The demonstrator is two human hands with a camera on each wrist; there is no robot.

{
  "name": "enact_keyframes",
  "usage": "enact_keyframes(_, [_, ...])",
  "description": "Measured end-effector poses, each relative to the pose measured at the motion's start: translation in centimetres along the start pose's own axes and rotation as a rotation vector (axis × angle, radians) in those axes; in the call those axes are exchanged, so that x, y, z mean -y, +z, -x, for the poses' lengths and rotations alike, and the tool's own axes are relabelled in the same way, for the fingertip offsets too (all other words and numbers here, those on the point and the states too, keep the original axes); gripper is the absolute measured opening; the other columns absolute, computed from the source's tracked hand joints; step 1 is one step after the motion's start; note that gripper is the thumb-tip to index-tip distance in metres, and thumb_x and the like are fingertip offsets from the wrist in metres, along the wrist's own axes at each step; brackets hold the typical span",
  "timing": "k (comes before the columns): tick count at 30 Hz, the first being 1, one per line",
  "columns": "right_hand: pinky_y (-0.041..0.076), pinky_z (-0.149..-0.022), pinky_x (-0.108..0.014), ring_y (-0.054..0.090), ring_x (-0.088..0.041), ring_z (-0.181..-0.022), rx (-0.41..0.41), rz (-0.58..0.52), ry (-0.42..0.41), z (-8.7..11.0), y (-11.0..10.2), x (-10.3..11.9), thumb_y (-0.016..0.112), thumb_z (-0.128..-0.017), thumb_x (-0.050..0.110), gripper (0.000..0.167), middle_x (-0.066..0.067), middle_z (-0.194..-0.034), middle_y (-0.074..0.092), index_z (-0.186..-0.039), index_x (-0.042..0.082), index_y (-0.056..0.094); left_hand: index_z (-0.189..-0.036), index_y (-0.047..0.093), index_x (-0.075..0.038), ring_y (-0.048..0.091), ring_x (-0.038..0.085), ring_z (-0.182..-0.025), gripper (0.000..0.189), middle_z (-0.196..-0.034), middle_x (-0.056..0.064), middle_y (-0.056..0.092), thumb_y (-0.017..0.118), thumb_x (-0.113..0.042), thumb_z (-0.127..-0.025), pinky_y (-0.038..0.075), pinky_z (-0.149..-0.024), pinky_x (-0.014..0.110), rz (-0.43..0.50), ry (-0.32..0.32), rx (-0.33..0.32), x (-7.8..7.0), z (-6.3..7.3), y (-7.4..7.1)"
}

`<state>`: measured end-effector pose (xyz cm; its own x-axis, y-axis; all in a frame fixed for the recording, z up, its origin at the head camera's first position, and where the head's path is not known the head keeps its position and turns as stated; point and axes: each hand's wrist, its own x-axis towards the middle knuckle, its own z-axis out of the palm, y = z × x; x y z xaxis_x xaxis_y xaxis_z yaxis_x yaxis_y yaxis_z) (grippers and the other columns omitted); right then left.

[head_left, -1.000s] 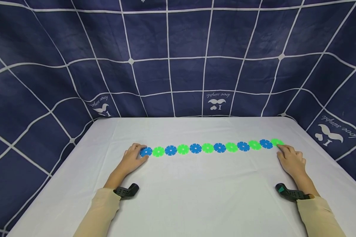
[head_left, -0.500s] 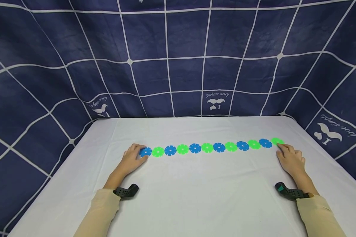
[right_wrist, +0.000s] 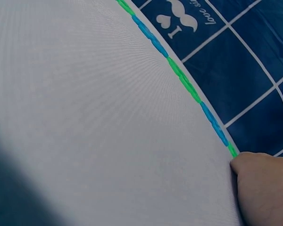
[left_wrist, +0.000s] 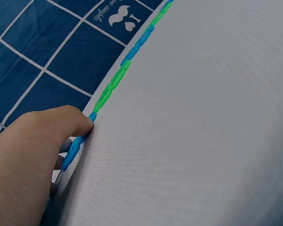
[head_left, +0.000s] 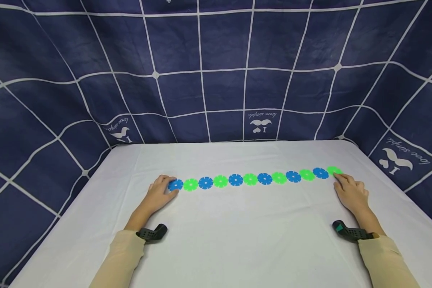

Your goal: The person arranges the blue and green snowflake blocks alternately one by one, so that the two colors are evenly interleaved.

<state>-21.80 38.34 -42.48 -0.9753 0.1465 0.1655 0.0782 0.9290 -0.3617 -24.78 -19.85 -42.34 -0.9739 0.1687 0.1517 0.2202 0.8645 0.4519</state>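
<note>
A chain of interlocking snowflake discs (head_left: 235,180), alternating blue and green, lies flat across the white table. My left hand (head_left: 159,196) is at its left end, index finger and thumb on opposite edges of the blue end disc (head_left: 175,185). In the left wrist view the thumb (left_wrist: 80,123) presses the near edge of that disc, with other fingertips behind it. At the right end, my right hand (head_left: 353,196) touches the green end disc (head_left: 333,171) with its index fingertip; the thumb lies just below. The right wrist view hides its other fingers behind the hand (right_wrist: 264,186).
A white cloth covers the table (head_left: 237,240). Dark blue curtains (head_left: 223,92) with white grid lines stand behind and at both sides. Each wrist wears a black camera mount, one on the left (head_left: 153,233) and one on the right (head_left: 349,231).
The whole view shifts slightly, with hands and chain moving a few pixels left together. Both hands keep their places at the chain's ends.
</note>
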Motion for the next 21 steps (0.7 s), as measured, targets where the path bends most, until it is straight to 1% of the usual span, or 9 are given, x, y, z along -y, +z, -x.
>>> enact_keyframes(6, [0.020,-0.080,-0.059,0.025,-0.052,-0.108,0.003,0.000,-0.007,-0.13,0.04,0.26,0.024,-0.098,0.030,0.050,-0.028,-0.136,0.026,-0.139,0.002,0.029,-0.130,0.046,-0.006,0.039,0.036,-0.121,0.054,-0.129,0.019,0.041,0.055,-0.035,-0.085,0.026,-0.096,0.051,0.007,-0.007,0.000,0.10,0.10,-0.08])
enact_keyframes(14, [0.020,-0.079,-0.059,0.025,-0.052,-0.108,0.002,0.004,-0.023,-0.13,0.02,0.24,0.024,-0.098,0.029,0.049,-0.028,-0.136,0.027,-0.139,0.003,0.029,-0.129,0.046,-0.006,0.039,0.035,-0.121,0.053,-0.128,0.018,0.041,0.057,-0.034,-0.084,0.027,-0.095,0.051,0.008,0.008,-0.006,0.11,0.17,-0.06])
enact_keyframes(21, [0.019,-0.078,-0.059,0.026,-0.052,-0.108,0.004,0.015,-0.062,0.10,-0.04,0.45,0.026,-0.098,0.026,0.045,-0.028,-0.134,0.028,-0.138,0.007,0.032,-0.129,0.046,-0.006,0.039,0.035,-0.121,0.054,-0.128,0.018,0.041,0.057,-0.034,-0.085,0.027,-0.096,0.051,0.011,-0.005,-0.002,-0.12,0.17,-0.13])
